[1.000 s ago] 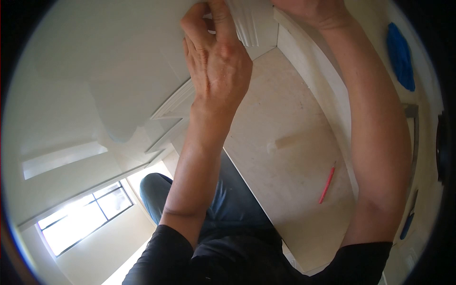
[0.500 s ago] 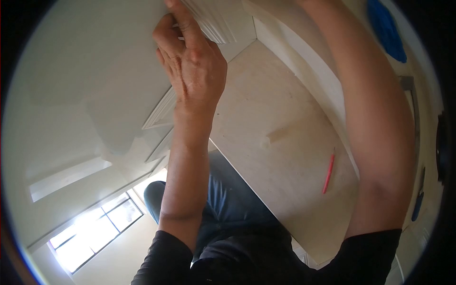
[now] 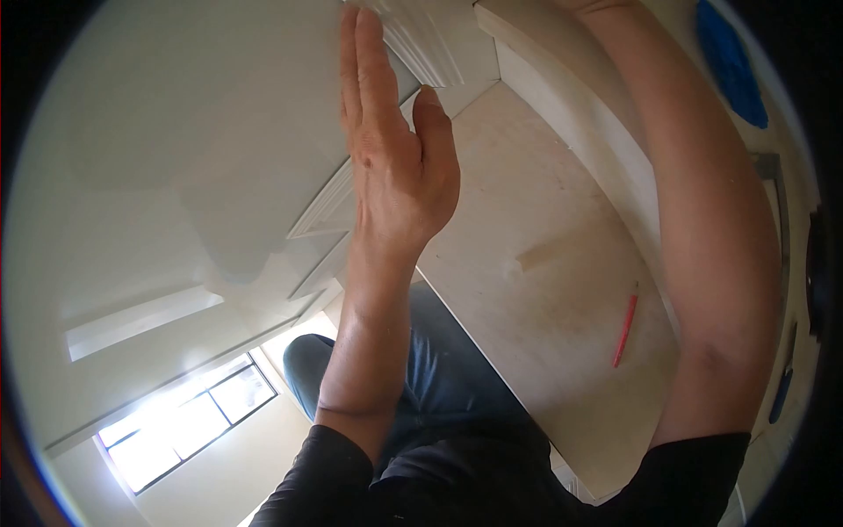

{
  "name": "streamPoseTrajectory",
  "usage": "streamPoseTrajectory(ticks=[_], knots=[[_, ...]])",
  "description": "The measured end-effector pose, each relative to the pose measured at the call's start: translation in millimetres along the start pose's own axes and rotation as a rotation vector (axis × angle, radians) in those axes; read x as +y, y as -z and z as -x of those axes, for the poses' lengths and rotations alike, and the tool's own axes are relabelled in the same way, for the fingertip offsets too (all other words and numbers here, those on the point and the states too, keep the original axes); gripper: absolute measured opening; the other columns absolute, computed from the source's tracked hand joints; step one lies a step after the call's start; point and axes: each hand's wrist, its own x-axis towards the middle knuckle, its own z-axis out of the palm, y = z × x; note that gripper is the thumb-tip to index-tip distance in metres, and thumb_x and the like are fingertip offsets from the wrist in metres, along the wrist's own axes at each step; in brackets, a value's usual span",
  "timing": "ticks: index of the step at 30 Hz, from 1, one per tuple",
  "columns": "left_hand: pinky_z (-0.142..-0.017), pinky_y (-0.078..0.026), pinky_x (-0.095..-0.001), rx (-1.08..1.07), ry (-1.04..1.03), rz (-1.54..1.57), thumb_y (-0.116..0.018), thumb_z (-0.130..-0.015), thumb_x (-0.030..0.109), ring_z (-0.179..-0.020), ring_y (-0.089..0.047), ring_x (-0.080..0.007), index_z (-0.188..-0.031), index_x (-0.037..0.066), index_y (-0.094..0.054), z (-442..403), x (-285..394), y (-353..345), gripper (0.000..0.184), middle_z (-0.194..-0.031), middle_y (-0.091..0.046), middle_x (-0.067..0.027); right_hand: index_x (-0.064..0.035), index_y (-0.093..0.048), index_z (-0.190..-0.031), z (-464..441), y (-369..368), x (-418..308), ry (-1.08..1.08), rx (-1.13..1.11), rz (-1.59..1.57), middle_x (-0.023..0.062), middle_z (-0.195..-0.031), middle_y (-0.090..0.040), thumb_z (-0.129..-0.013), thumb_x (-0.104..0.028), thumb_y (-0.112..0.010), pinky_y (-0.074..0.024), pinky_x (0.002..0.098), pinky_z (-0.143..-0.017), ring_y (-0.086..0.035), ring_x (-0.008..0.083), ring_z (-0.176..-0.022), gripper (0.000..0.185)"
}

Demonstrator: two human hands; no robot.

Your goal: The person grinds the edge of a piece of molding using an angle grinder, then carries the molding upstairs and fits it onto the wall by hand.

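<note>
My left hand (image 3: 395, 158) is raised against the glossy white panel (image 3: 176, 158), its fingers stretched out and its thumb apart, with nothing seen in it. White ridged moulding (image 3: 417, 39) lies just beyond its fingertips. Of my right hand (image 3: 597, 5) only the base shows at the top edge, near the pale curved board edge (image 3: 562, 44); its fingers are out of frame. Between my forearms is a beige board (image 3: 536, 193), with a red pencil-like stick (image 3: 625, 330) lying on its right part.
At the upper right is a blue object (image 3: 733, 66). Below it are a grey metal frame (image 3: 774, 189) and a blue-handled tool (image 3: 781, 391). A bright window (image 3: 189, 430) shows at the lower left, beside my bent knee (image 3: 306, 364).
The curled fingers of my left hand have straightened and the thumb has spread away. The view shifted left, then partly back. My right hand remains at the top edge.
</note>
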Motion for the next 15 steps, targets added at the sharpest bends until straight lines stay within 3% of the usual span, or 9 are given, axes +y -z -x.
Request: streamPoseTrajectory(ticks=[7, 9, 11, 13, 15], knots=[[-0.126, -0.024, -0.0474, 0.008, -0.027, 0.105, -0.047, -0.094, -0.003, -0.153, -0.032, -0.0372, -0.162, 0.001, -0.025, -0.4, -0.6, -1.2, 0.071, -0.162, -0.038, -0.0252, -0.0052, -0.068, -0.089, 1.3, 0.3, -0.3, 0.048, 0.013, 0.019, 0.0098, -0.067, -0.066, -0.096, -0.025, -0.066, -0.0484, 0.0352, -0.054, -0.060, 0.0216, -0.054, 0.021], [-0.123, -0.030, -0.0508, -0.087, -0.009, 0.104, -0.048, -0.099, -0.002, -0.156, -0.024, -0.0379, -0.163, 0.003, -0.020, -0.3, -6.5, 8.4, 0.071, -0.166, -0.019, -0.0278, -0.0054, -0.068, -0.090, -0.5, 0.1, 0.2, 0.064, -0.008, 0.040, 0.0094, -0.068, -0.067, -0.096, -0.025, -0.066, -0.0490, 0.0351, -0.054, -0.061, 0.0217, -0.054, 0.021], [-0.123, -0.030, -0.0506, -0.101, 0.013, 0.111, -0.048, -0.099, -0.003, -0.156, -0.024, -0.0375, -0.163, 0.003, -0.020, -0.4, -5.3, 9.4, 0.071, -0.166, -0.019, -0.0275, -0.0054, -0.069, -0.090, -1.1, -3.8, 1.3, 0.112, 0.000, 0.019, 0.0092, -0.068, -0.067, -0.096, -0.025, -0.066, -0.0494, 0.0347, -0.054, -0.061, 0.0219, -0.055, 0.021], [-0.127, -0.023, -0.0470, -0.030, 0.034, 0.118, -0.047, -0.093, -0.004, -0.154, -0.031, -0.0361, -0.162, 0.001, -0.026, 0.9, 2.5, 5.3, 0.072, -0.162, -0.037, -0.0244, -0.0054, -0.069, -0.090, 1.8, -5.0, -0.6, 0.149, 0.021, 0.010, 0.0089, -0.068, -0.067, -0.096, -0.024, -0.066, -0.0497, 0.0343, -0.053, -0.062, 0.0218, -0.055, 0.020], [-0.127, -0.023, -0.0464, -0.013, -0.013, 0.126, -0.048, -0.093, -0.004, -0.154, -0.031, -0.0353, -0.161, 0.001, -0.027, 2.6, -3.5, 2.8, 0.071, -0.162, -0.037, -0.0239, -0.0055, -0.069, -0.090, 1.9, -5.3, -0.3, 0.174, 0.044, 0.009, 0.0086, -0.067, -0.067, -0.096, -0.023, -0.066, -0.0497, 0.0340, -0.053, -0.062, 0.0214, -0.054, 0.019]])
